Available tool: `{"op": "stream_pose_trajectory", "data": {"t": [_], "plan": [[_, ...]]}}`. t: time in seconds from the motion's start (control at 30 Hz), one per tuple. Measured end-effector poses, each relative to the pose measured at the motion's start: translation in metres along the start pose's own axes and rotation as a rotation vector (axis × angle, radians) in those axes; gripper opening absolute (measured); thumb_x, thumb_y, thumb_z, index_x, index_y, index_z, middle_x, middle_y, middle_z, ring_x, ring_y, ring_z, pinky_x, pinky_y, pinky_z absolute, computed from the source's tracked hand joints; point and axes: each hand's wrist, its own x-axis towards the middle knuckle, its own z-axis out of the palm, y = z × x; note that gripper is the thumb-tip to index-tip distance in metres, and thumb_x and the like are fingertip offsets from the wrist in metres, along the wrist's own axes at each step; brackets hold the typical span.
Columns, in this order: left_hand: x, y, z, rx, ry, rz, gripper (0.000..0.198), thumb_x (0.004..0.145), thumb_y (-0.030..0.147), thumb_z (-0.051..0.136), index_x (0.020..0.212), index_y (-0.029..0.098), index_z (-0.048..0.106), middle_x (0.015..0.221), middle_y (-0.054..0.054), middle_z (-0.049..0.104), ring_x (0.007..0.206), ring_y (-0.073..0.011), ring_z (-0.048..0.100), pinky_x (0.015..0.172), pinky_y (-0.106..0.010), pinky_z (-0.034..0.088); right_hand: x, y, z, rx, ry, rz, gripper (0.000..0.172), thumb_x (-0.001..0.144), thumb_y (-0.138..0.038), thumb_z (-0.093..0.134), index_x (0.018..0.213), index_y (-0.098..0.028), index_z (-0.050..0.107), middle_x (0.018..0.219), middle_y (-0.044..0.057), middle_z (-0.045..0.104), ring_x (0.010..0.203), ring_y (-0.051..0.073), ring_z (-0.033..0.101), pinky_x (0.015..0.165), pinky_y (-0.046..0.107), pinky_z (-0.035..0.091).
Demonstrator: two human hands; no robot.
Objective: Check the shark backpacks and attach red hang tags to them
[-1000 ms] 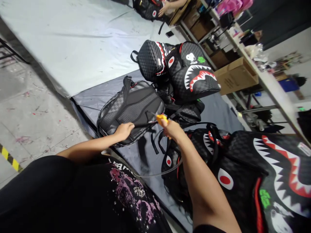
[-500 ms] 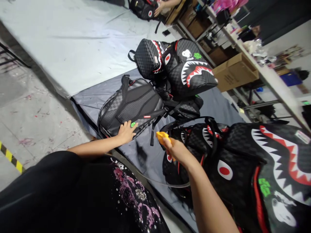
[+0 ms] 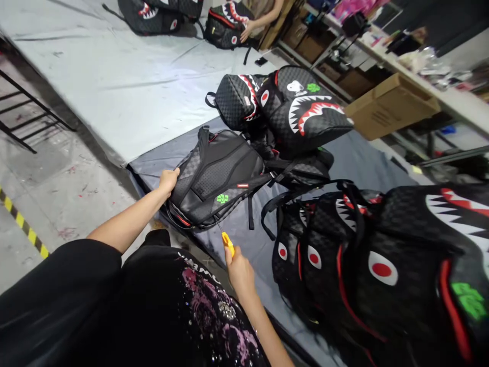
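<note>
A black checkered backpack [image 3: 219,176] lies back-side up on a dark grey sheet [image 3: 346,158], with a small green tag [image 3: 222,198] on its lower edge. My left hand [image 3: 168,180] grips the backpack's left edge, fingers closed on it. My right hand [image 3: 239,267] is closed round a small yellow-handled tool [image 3: 227,243], whose thin metal tip points at the backpack's bottom edge near the green tag. A thin hose seen earlier is out of view.
Shark-mouth backpacks [image 3: 305,109] are piled behind, and more [image 3: 382,255] crowd the right foreground. Another person's hand [image 3: 244,31] rests on a backpack at the top. A cardboard box [image 3: 391,104] and a cluttered bench [image 3: 439,76] stand right. Bare concrete with yellow-black tape [image 3: 23,224] lies left.
My left hand slid from the backpack's lower middle to its left edge. My right hand pulled the yellow tool back toward me and down, below the backpack. The green tag came into view.
</note>
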Motion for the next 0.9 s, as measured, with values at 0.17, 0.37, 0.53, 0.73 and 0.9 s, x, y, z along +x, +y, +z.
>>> {"op": "stream_pose_trajectory", "data": {"t": [0.17, 0.37, 0.53, 0.73, 0.9], "plan": [[0.009, 0.003, 0.002, -0.169, -0.190, -0.234, 0.016, 0.088, 0.028, 0.059, 0.077, 0.018, 0.055, 0.061, 0.000, 0.058, 0.066, -0.0182, 0.064, 0.068, -0.027, 0.053, -0.006, -0.032, 0.030, -0.067, 0.055, 0.096, 0.037, 0.103, -0.043, 0.032, 0.112, -0.015, 0.054, 0.091, 0.011, 0.072, 0.082, 0.022, 0.073, 0.064, 0.028, 0.045], [0.027, 0.017, 0.008, -0.426, -0.545, -0.511, 0.028, 0.096, 0.034, 0.049, 0.095, 0.011, 0.063, 0.071, -0.009, 0.069, 0.065, -0.0213, 0.070, 0.074, -0.036, 0.058, 0.004, -0.057, 0.060, -0.018, 0.095, 0.019, 0.036, 0.101, -0.040, 0.043, 0.121, -0.011, 0.050, 0.101, 0.014, 0.071, 0.083, 0.023, 0.072, 0.064, 0.029, 0.045], [0.039, 0.013, 0.010, -0.595, -0.870, -0.674, 0.052, 0.096, 0.051, 0.043, 0.115, 0.007, 0.064, 0.087, -0.016, 0.075, 0.081, -0.0272, 0.073, 0.087, -0.043, 0.056, 0.025, -0.077, 0.038, 0.134, 0.087, -0.082, 0.034, 0.103, -0.041, 0.034, 0.121, -0.017, 0.050, 0.094, 0.009, 0.073, 0.084, 0.021, 0.071, 0.064, 0.026, 0.040], [0.064, 0.002, 0.008, -0.593, -1.142, -0.722, 0.068, 0.096, 0.060, 0.031, 0.126, 0.005, 0.060, 0.097, -0.019, 0.075, 0.099, -0.0316, 0.071, 0.100, -0.049, 0.048, 0.032, -0.079, 0.036, 0.008, 0.115, 0.135, 0.033, 0.103, -0.042, 0.037, 0.121, -0.016, 0.048, 0.098, 0.010, 0.071, 0.083, 0.021, 0.071, 0.061, 0.025, 0.037], [0.079, -0.004, 0.011, -0.588, -1.306, -0.755, 0.076, 0.095, 0.064, 0.026, 0.131, 0.004, 0.057, 0.107, -0.021, 0.073, 0.105, -0.0323, 0.069, 0.104, -0.049, 0.044, 0.053, -0.093, 0.038, 0.016, 0.207, 0.387, 0.036, 0.104, -0.044, 0.031, 0.118, -0.014, 0.046, 0.101, 0.012, 0.070, 0.088, 0.020, 0.070, 0.062, 0.025, 0.038]]}}
